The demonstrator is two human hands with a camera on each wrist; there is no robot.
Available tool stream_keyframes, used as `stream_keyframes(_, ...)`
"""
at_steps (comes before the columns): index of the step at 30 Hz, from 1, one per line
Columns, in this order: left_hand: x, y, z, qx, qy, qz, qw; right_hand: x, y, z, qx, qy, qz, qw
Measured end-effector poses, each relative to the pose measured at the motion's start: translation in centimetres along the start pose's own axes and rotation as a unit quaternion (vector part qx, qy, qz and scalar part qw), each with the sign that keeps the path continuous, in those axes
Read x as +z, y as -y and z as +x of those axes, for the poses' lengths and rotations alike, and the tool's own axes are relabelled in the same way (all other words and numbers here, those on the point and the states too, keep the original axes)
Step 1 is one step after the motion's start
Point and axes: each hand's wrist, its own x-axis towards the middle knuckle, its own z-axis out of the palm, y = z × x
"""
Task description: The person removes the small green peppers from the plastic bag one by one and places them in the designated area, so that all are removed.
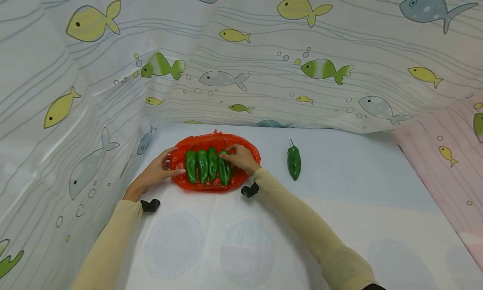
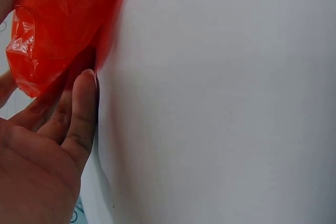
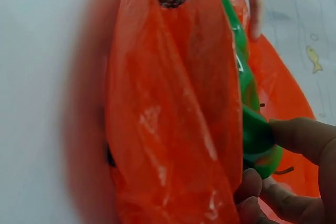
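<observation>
Beige sleeves (image 1: 302, 218) lead to the hands: the left hand (image 1: 152, 172), fingers loose, touches the red bag (image 1: 209, 189) at nine o'clock; the right hand (image 1: 243, 159) pinches the end pepper (image 1: 225, 173) inside, toward three. The bag's wall partly blocks the right-wrist view. A lone pepper (image 1: 294, 162) lies outside at three.

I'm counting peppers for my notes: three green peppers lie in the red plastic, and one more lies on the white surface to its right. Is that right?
Not quite: the head view shows four green peppers in the red plastic, not three. The rest stands.
</observation>
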Motion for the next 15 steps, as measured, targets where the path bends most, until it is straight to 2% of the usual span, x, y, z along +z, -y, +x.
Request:
stream_keyframes(5,-0.02,0.19,-0.1,-0.004,0.004,-0.007,1.0,0.15,-0.05,-0.04,0.0,0.011,0.009,0.9999)
stream_keyframes(15,-0.09,0.19,0.35,0.005,0.002,0.002,1.0,-0.26,0.1,0.1,-0.025,-0.002,0.009,0.9996)
